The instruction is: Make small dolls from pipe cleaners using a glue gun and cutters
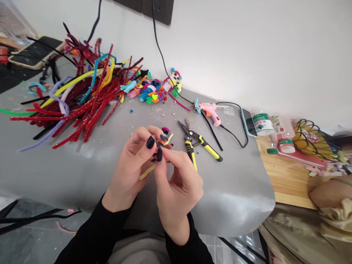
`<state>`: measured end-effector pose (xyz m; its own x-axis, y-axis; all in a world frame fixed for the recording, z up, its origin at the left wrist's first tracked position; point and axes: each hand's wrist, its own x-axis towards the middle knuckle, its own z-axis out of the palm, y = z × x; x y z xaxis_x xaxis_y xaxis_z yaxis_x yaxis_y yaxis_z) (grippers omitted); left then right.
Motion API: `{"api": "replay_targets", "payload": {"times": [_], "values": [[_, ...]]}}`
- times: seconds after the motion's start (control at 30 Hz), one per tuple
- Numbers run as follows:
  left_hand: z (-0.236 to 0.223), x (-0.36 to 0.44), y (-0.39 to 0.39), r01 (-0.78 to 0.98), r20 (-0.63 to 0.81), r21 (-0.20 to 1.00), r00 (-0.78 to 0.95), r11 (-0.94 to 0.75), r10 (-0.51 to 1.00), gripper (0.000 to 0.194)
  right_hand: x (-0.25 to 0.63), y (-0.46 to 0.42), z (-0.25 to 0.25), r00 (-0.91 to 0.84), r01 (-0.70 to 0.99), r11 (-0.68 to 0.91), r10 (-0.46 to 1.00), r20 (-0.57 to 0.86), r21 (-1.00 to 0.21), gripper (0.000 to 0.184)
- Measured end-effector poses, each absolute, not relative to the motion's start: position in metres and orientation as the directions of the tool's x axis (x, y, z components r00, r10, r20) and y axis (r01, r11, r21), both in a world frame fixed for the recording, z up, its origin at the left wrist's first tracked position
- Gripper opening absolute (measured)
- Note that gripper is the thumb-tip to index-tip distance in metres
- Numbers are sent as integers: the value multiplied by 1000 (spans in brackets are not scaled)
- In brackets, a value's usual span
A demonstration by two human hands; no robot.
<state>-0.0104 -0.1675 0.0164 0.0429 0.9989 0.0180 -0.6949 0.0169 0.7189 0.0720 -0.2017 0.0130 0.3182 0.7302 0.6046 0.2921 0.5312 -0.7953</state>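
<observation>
My left fingers (141, 154) and right fingers (176, 159) meet, pinched nearly closed on a pale yellow pipe-cleaner piece (147, 172), which they mostly hide, above the gray surface (101, 161). Wire strippers (209, 147) and a pink glue gun (210, 111) lie beyond, right; red pipe cleaners (89, 110) heap left.

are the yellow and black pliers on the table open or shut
Open: the pliers lie with their handles spread apart, and the spring shows between them.

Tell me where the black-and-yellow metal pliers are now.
In the head view, the pliers lie on the grey tabletop, right of centre, between the right hand and the pink plastic glue gun.
</observation>
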Motion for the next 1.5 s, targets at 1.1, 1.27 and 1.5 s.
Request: {"api": "replay_targets", "payload": {"times": [1.1, 1.27, 1.5], "values": [[11, -4, -171, -637, 28, 766, -101, -86, 994, 29, 74, -198, 6, 391, 191, 471, 769, 507, -861, 19], [13, -4, -169, -584, 37, 806, -121, -101, 992, 28, 76, -196, 5, 392, 129, 459, 790, 471, -879, 21], [12, -6, -165, -611, -10, 789, -122, -68, 992, 31, 78, -194, 8, 408, 72, 429, 811, 419, -900, 18]]}}
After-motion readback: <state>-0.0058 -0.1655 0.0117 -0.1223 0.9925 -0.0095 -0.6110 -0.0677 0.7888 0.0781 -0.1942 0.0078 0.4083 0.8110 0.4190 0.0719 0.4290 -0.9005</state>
